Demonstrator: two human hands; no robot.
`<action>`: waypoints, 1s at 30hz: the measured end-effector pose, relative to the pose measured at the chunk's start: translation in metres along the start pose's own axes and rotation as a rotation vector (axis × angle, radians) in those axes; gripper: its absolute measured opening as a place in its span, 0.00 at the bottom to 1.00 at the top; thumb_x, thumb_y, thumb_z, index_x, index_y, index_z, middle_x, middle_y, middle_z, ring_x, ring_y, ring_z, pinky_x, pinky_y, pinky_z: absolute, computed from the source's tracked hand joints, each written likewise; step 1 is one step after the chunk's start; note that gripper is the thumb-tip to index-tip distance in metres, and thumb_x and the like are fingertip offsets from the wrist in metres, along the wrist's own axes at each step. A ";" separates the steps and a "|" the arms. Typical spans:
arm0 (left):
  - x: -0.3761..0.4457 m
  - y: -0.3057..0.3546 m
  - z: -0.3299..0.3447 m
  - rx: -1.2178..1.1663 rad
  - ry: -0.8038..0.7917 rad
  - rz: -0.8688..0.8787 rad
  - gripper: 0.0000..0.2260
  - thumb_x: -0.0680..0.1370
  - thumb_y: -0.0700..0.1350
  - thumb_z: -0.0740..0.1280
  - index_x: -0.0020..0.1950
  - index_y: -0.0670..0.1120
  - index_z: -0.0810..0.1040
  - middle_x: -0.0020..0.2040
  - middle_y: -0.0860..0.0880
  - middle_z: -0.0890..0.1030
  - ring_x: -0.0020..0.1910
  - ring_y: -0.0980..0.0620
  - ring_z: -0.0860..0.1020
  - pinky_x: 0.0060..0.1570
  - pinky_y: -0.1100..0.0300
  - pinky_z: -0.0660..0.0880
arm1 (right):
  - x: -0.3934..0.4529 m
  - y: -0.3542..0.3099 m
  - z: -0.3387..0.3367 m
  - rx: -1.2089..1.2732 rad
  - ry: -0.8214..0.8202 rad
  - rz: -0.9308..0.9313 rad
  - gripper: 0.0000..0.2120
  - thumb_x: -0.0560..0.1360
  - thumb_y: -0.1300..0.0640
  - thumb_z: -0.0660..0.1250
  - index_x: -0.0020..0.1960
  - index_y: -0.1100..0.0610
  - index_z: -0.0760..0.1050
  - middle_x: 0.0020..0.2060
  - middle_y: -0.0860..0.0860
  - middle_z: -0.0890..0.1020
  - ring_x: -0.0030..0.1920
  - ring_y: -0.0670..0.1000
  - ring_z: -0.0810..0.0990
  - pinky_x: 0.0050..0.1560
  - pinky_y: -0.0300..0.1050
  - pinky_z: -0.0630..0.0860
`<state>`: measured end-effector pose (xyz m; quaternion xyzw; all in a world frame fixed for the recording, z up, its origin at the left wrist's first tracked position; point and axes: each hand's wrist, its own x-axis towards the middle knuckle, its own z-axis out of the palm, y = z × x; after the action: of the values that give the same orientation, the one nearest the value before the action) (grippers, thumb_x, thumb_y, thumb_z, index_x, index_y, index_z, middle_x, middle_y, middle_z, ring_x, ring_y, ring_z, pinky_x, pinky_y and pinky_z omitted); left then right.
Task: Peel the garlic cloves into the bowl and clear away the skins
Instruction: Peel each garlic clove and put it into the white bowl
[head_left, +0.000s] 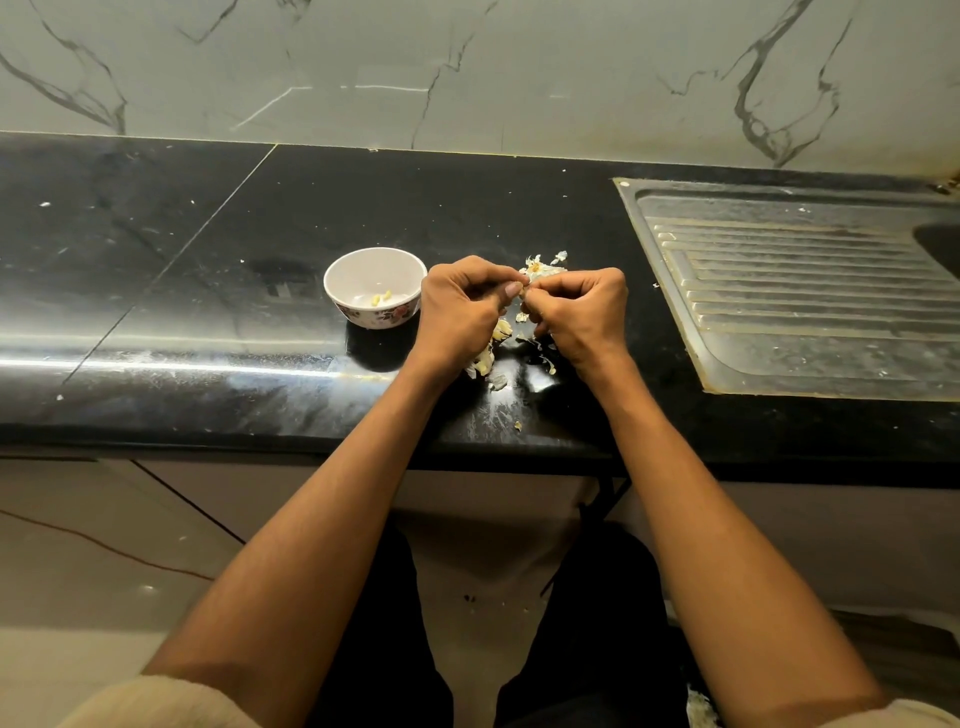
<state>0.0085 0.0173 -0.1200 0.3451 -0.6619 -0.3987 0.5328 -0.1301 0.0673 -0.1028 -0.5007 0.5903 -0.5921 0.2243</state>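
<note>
Head view: we have both hands up over the black worktop (218, 312), meeting just right of the bowl (372, 287). Left hand (460, 306) and right hand (582, 312) have fingers curled, their tips pinching one small garlic clove (523, 292) between them; the clove is mostly hidden, so we cannot tell how much skin is on it. The white floral bowl sits on the worktop just beside our left hand, with a couple of peeled cloves (381, 298) at the bottom. Loose skins (540, 267) lie behind the hands, more skins and unpeeled cloves (488, 353) under and between our wrists. Steel sink drainboard (800, 291) is to the right, apart from the pile.
</note>
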 end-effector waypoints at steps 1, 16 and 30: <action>0.000 0.000 0.000 0.002 -0.004 0.008 0.06 0.74 0.32 0.74 0.49 0.39 0.87 0.45 0.44 0.86 0.47 0.48 0.86 0.51 0.55 0.82 | 0.000 0.000 0.000 0.004 0.007 0.007 0.07 0.68 0.66 0.75 0.37 0.56 0.86 0.29 0.50 0.85 0.25 0.45 0.79 0.26 0.38 0.74; -0.003 0.005 0.000 -0.020 0.020 -0.054 0.07 0.75 0.34 0.74 0.50 0.42 0.87 0.41 0.43 0.86 0.39 0.53 0.83 0.44 0.56 0.82 | 0.001 0.003 0.000 -0.023 0.014 -0.025 0.03 0.67 0.61 0.76 0.37 0.55 0.87 0.29 0.49 0.85 0.26 0.45 0.80 0.31 0.41 0.76; -0.004 0.010 0.000 -0.016 -0.027 -0.103 0.05 0.78 0.36 0.71 0.49 0.41 0.88 0.41 0.43 0.87 0.36 0.52 0.83 0.41 0.55 0.82 | 0.001 0.003 -0.001 -0.005 0.008 -0.050 0.02 0.68 0.60 0.77 0.37 0.55 0.87 0.31 0.49 0.86 0.29 0.45 0.82 0.33 0.42 0.77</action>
<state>0.0091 0.0253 -0.1127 0.3690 -0.6470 -0.4356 0.5054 -0.1323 0.0659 -0.1054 -0.5134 0.5800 -0.5980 0.2060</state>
